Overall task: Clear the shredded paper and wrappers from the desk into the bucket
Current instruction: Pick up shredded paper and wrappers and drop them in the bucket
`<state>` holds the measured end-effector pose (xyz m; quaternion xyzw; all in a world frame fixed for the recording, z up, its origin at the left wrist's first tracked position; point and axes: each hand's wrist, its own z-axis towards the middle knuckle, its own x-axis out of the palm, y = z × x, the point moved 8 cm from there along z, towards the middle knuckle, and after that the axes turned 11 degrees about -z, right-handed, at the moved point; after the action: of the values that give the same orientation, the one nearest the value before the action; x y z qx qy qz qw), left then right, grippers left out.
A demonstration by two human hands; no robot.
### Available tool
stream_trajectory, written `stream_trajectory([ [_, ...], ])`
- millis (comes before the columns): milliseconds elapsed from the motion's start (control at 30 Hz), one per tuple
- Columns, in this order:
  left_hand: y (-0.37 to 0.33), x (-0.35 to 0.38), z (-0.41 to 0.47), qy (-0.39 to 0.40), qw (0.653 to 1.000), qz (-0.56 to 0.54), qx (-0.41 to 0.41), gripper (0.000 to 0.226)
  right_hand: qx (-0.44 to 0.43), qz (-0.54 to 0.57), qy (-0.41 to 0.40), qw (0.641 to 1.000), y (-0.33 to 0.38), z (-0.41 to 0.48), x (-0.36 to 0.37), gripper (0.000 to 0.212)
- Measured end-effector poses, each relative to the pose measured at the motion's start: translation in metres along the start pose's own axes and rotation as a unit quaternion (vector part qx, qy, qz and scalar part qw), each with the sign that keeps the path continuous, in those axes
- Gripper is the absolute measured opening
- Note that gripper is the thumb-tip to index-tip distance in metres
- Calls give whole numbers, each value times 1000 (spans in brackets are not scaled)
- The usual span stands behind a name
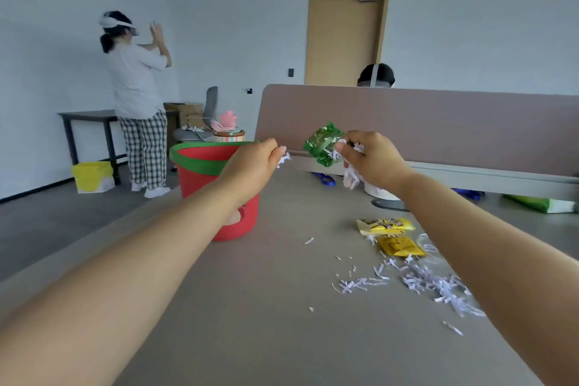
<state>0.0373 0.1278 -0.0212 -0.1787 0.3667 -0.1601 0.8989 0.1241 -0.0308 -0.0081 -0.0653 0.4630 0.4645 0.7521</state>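
Judging from the desk (266, 307), I'd say I am about midway: its near surface is mostly bare, but the right side is littered. One bucket (200, 185), red with a green rim, stands at the desk's left edge, partly behind my forearm. Its inside is hidden, so I cannot tell what has gone in.

My two hands are raised, the left at its rim, the right further off. My right hand (372, 160) is clenched on one green wrapper (322, 142) and a wad of shredded paper (351, 177). My left hand (253, 163) pinches a few strips (283, 160).

Two yellow wrappers (387, 225) lie on the right, waiting. Nearer me is one loose drift of shreds (438, 287), with stray bits around it, too many to count.
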Motion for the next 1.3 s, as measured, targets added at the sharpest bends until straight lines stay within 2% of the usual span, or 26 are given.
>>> stream_trajectory([
  [133, 41, -31, 37, -37, 998, 9, -45, 38, -14, 58, -8, 998, 34, 42, 11, 25],
  [267, 85, -40, 60, -21, 995, 27, -91, 38, -33, 124, -21, 991, 66, 77, 27, 22],
  [333, 103, -35, 66, 35, 989, 83, -121, 37, -31, 153, -31, 987, 74, 91, 33, 25],
  [433, 119, -22, 65, 163, 964, 133, -164, 43, -32, 168, -39, 984, 79, 106, 42, 23],
  [500, 127, -21, 63, 205, 950, 137, -192, 51, -31, 173, -42, 984, 78, 112, 47, 26],
  [600, 131, -28, 63, 187, 957, 124, -187, 55, -30, 183, -40, 982, 79, 118, 54, 30],
  [700, 128, -35, 67, 148, 972, 127, -131, 46, -32, 180, -41, 982, 83, 122, 60, 33],
  [767, 128, -38, 67, 126, 980, 96, -123, 37, -34, 182, -40, 982, 88, 124, 62, 35],
  [833, 132, -37, 65, 137, 980, 54, -133, 27, -37, 185, -39, 981, 91, 125, 63, 35],
  [933, 132, -36, 62, 178, 973, 82, -120, 17, -38, 185, -38, 981, 92, 124, 64, 34],
  [1100, 137, -38, 56, 176, 974, 54, -135, 20, -38, 178, -36, 983, 91, 124, 70, 30],
  [1300, 125, -57, 53, 73, 987, 107, -97, 48, -42, 192, -40, 980, 99, 131, 64, 26],
])
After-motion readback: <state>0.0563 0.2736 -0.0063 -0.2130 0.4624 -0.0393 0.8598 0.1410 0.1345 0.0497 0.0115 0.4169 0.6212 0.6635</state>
